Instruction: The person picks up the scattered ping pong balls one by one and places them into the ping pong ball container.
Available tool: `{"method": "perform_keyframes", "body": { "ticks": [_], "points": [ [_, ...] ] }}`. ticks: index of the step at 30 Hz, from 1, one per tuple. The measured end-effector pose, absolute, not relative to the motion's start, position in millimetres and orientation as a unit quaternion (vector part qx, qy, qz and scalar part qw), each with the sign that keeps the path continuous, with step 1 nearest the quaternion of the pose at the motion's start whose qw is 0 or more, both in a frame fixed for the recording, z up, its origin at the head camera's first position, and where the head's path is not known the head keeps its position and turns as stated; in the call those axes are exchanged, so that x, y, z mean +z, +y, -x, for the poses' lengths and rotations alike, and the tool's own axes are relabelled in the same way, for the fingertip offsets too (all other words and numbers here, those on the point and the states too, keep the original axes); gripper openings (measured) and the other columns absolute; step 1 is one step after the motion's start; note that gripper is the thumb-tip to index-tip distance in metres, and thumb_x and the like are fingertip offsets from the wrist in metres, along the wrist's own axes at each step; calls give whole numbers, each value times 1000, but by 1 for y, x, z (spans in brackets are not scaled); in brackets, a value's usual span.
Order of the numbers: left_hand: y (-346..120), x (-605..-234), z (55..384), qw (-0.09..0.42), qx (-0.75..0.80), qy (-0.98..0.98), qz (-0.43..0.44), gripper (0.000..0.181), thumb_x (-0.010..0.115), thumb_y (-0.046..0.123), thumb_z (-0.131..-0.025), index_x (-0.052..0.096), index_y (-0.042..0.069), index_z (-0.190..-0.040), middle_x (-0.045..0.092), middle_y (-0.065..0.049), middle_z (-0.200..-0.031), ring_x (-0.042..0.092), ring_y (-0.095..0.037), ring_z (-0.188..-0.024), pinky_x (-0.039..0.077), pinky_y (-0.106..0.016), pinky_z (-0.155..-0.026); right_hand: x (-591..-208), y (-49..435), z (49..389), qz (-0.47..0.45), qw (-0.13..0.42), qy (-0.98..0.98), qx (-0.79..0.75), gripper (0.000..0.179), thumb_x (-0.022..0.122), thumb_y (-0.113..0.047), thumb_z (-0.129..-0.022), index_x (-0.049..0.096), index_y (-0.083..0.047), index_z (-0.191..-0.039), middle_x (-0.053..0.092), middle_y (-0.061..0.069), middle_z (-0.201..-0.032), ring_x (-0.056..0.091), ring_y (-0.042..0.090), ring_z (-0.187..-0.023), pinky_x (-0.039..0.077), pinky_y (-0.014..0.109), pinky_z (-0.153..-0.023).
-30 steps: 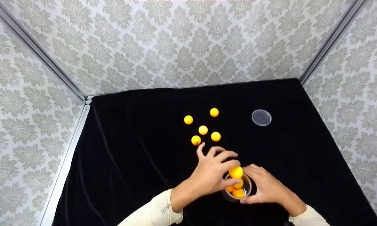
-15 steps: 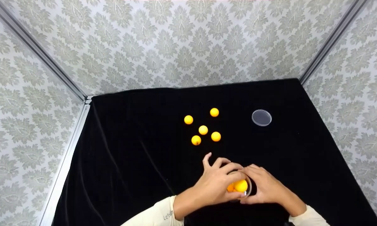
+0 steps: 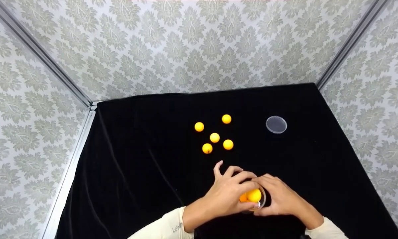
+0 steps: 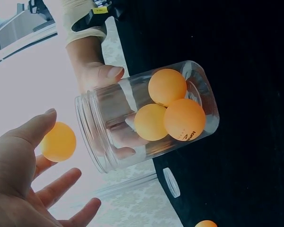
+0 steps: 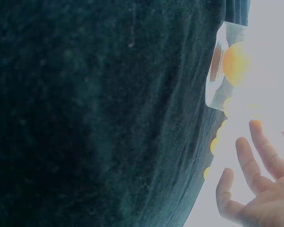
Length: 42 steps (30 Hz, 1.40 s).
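My left hand [image 3: 230,192]: I pinched one smooth orange ping-pong ball [image 4: 59,143] just outside the clear jar [image 4: 114,106]'s mouth.
My right hand [image 3: 278,198]: gripped the jar.
Jar: contained three balls [image 4: 184,119].
Black cloth [image 3: 146,132]: bore five loose balls [image 3: 214,137], one round transparent lid [image 3: 276,124].

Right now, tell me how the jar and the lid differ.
Shape: the jar is deep with tall walls, while the lid is a shallow disc.
Contents: the jar has three orange balls inside; the lid has no ball on it.
Handling: the jar is held by the right hand, while the lid lies untouched on the black cloth.
Shared: both are see-through, with a round rim.
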<state>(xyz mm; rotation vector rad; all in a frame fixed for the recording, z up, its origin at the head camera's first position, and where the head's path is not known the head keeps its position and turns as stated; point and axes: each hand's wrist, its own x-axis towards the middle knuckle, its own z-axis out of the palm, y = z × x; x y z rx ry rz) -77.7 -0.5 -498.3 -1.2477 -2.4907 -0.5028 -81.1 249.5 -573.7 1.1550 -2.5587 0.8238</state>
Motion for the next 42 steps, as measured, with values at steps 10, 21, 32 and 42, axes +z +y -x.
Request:
{"method": "perform_keyframes", "body": {
  "ticks": [10,21,32,42],
  "points": [
    [-1,-497,78,158,-173,-870,434,56,78,63,-76,69,34,-124,61,13,-135,55,-22,-122,32,-74,-100,-573,249,81,-395,110,-868,279,90,92,-60,-59,59,-25,-135,67,-12,-123,62,8,-104,54,37,-80],
    [-1,-497,77,165,-172,-869,435,57,78,64,-77,68,35,-124,61,15,-133,56,-23,-121,32,-74,-100,-573,249,81,-395,109,-870,275,88,91,-62,-60,59,-27,-134,66,-13,-123,61,8,-103,53,37,-78],
    [-5,-494,84,167,-175,-876,418,53,72,65,-82,67,37,-127,61,13,-136,54,-22,-123,30,-75,-100,-573,250,80,-397,111,-870,270,90,89,-64,-60,59,-26,-136,67,-12,-122,61,8,-103,53,37,-81],
    [-19,-487,115,212,-199,-890,353,44,72,61,-86,70,33,-120,63,11,-134,55,-20,-119,28,-72,-103,-574,250,80,-390,116,-874,265,91,88,-68,-59,61,-23,-133,68,-11,-119,61,8,-102,53,37,-78]
  ]
}}
